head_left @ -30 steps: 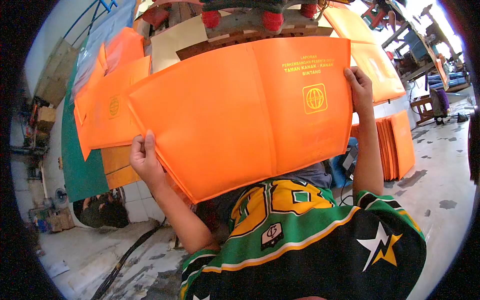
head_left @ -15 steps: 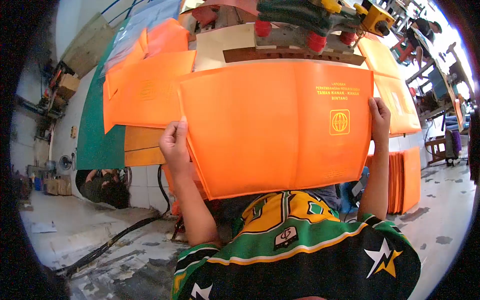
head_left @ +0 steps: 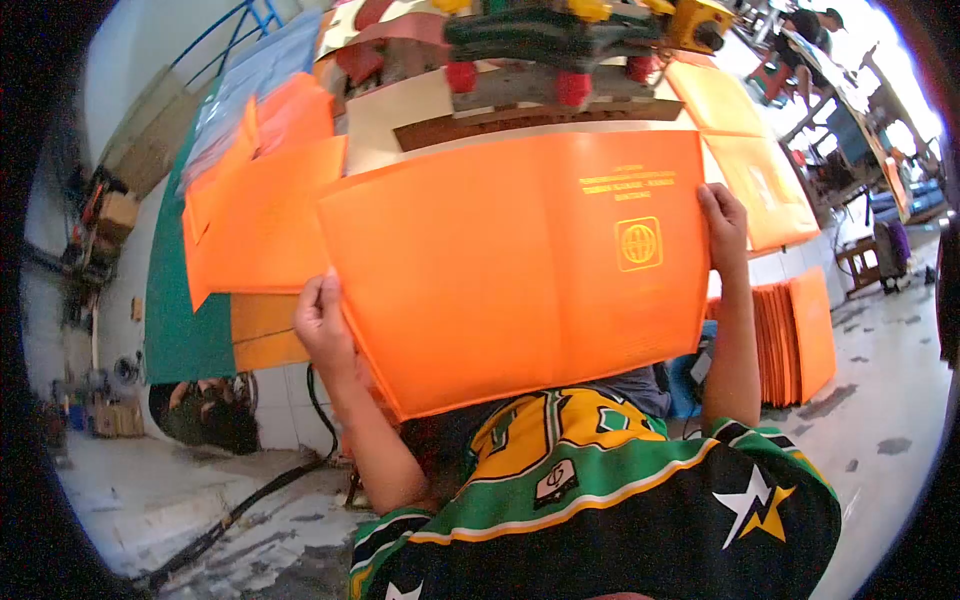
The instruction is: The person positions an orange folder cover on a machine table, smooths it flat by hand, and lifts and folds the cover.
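Note:
An orange report cover (head_left: 470,270) is spread open in front of my chest, with yellow lettering and a globe emblem printed on its right half. My left hand (head_left: 325,325) pinches its left edge, thumb on the near face. At the opposite edge, my right hand (head_left: 725,225) grips the cover near its upper right corner. The fingers behind the cover are partly hidden. Beyond its left edge lie more orange sheets (head_left: 270,215) on the work surface.
A machine with a dark green body and red knobs (head_left: 560,45) stands at the back. Stacked orange covers (head_left: 785,340) stand low on the right, others (head_left: 755,185) lie above them. A black cable (head_left: 250,500) runs along the floor at left. A person (head_left: 805,50) sits far right.
My head view has turned slightly, so the cover and both hands appear further left and a little tilted. Both hands still hold the cover.

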`<state>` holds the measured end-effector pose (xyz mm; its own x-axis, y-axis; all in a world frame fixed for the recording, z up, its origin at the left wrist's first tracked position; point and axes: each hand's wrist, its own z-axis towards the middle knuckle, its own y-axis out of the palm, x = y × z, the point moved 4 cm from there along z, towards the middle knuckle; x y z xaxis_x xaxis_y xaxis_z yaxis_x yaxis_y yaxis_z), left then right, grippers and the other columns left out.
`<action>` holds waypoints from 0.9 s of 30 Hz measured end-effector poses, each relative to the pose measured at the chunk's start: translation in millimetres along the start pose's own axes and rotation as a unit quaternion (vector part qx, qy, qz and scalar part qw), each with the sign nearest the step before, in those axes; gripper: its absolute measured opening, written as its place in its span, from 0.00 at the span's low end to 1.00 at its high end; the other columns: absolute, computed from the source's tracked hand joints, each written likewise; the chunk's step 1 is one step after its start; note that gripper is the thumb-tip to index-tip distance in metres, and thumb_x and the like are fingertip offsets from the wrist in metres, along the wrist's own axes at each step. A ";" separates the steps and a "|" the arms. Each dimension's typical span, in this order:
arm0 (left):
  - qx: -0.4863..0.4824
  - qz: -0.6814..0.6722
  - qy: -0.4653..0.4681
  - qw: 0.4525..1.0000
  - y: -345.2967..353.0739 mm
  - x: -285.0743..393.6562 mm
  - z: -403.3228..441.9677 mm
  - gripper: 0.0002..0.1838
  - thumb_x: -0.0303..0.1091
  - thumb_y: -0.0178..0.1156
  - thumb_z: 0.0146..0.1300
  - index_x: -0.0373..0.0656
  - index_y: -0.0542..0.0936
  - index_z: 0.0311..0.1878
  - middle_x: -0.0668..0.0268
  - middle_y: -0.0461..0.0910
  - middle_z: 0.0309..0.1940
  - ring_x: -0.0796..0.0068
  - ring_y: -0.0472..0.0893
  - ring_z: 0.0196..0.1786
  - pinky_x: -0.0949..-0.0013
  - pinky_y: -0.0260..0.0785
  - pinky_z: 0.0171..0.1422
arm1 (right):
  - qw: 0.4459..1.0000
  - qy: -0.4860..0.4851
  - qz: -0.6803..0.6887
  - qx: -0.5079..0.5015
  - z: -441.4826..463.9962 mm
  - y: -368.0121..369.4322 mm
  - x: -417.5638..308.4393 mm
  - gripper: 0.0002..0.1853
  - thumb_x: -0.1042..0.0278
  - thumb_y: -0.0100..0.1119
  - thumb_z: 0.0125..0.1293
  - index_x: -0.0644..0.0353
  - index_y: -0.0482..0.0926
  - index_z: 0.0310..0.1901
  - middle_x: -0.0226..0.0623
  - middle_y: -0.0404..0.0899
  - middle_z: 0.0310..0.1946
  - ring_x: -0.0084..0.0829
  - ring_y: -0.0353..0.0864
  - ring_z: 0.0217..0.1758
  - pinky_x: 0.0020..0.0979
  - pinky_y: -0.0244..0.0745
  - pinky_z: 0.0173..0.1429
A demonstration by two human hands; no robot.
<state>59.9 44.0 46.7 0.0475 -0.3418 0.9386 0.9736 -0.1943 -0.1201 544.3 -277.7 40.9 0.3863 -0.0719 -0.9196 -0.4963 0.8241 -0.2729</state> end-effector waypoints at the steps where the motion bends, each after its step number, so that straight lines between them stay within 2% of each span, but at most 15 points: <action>1: 0.006 0.007 0.014 1.000 0.6 -2.0 0.7 0.15 0.36 0.61 0.78 0.37 0.80 0.34 0.79 0.73 0.28 0.88 0.66 0.33 0.77 0.60 0.36 | 1.000 0.006 0.006 -0.003 0.7 -1.9 5.2 0.14 0.62 0.59 0.79 0.66 0.83 0.41 0.24 0.79 0.30 0.17 0.74 0.36 0.24 0.71 0.41; 5: 0.024 -0.007 -0.011 1.000 6.7 -0.7 -0.7 0.15 0.36 0.61 0.78 0.37 0.80 0.34 0.79 0.73 0.28 0.88 0.67 0.33 0.77 0.60 0.36 | 1.000 0.001 -0.009 -0.006 1.0 -2.7 1.1 0.14 0.62 0.60 0.78 0.66 0.83 0.39 0.24 0.79 0.30 0.17 0.75 0.35 0.24 0.71 0.41; 9: 0.026 0.063 -0.015 0.998 1.1 -13.3 0.8 0.15 0.38 0.62 0.78 0.37 0.81 0.36 0.77 0.76 0.30 0.87 0.69 0.34 0.78 0.64 0.39 | 0.999 0.033 0.009 -0.016 -1.8 0.1 -1.0 0.16 0.60 0.61 0.77 0.66 0.84 0.37 0.26 0.81 0.29 0.18 0.76 0.33 0.25 0.72 0.39; 12: 0.040 0.066 -0.016 0.997 0.3 -13.0 0.7 0.14 0.39 0.59 0.79 0.38 0.83 0.40 0.73 0.80 0.35 0.81 0.75 0.40 0.74 0.71 0.47 | 0.999 -0.001 -0.044 -0.021 1.0 -3.4 2.6 0.18 0.56 0.63 0.75 0.67 0.84 0.39 0.29 0.83 0.29 0.19 0.78 0.35 0.27 0.74 0.41; 15: 0.027 0.091 0.014 0.995 -1.6 -14.2 2.6 0.14 0.37 0.60 0.79 0.37 0.82 0.37 0.73 0.81 0.33 0.84 0.75 0.37 0.76 0.70 0.43 | 0.998 -0.004 -0.065 -0.010 0.8 -3.6 -0.9 0.18 0.55 0.64 0.75 0.67 0.85 0.42 0.30 0.84 0.30 0.20 0.79 0.35 0.27 0.75 0.42; 20: -0.008 0.112 0.013 0.994 -2.7 -19.1 7.3 0.14 0.37 0.59 0.80 0.36 0.82 0.39 0.74 0.80 0.33 0.84 0.74 0.37 0.76 0.69 0.43 | 0.999 -0.007 -0.033 -0.008 -4.9 -1.2 -7.1 0.18 0.56 0.64 0.74 0.68 0.86 0.43 0.31 0.85 0.31 0.20 0.80 0.36 0.27 0.76 0.43; 22: 0.019 0.158 0.028 0.987 1.3 -14.2 7.3 0.15 0.37 0.58 0.80 0.37 0.81 0.38 0.74 0.79 0.32 0.84 0.73 0.37 0.77 0.68 0.42 | 0.999 -0.017 -0.026 -0.008 -1.8 -1.6 -1.7 0.18 0.56 0.64 0.74 0.68 0.86 0.42 0.31 0.85 0.30 0.20 0.80 0.36 0.27 0.76 0.43; 25: -0.003 0.111 -0.001 0.994 0.7 -16.9 9.2 0.15 0.37 0.58 0.80 0.37 0.80 0.37 0.74 0.79 0.33 0.84 0.73 0.37 0.76 0.69 0.43 | 0.998 -0.035 -0.035 -0.023 -0.2 -2.4 5.9 0.18 0.55 0.64 0.74 0.67 0.86 0.42 0.31 0.85 0.30 0.20 0.81 0.36 0.27 0.77 0.44; 27: 0.006 0.148 0.018 0.989 4.2 -12.1 6.6 0.15 0.37 0.58 0.80 0.37 0.80 0.37 0.74 0.78 0.33 0.83 0.73 0.37 0.76 0.69 0.43 | 0.999 -0.026 -0.028 -0.016 -1.0 -0.4 3.3 0.17 0.55 0.65 0.73 0.65 0.87 0.42 0.30 0.85 0.30 0.20 0.81 0.35 0.28 0.77 0.43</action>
<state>64.8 53.4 37.0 0.3233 -0.4139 0.8510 0.9206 -0.0705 -0.3840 545.0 -278.8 37.7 0.4534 -0.0872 -0.8871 -0.4965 0.8018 -0.3326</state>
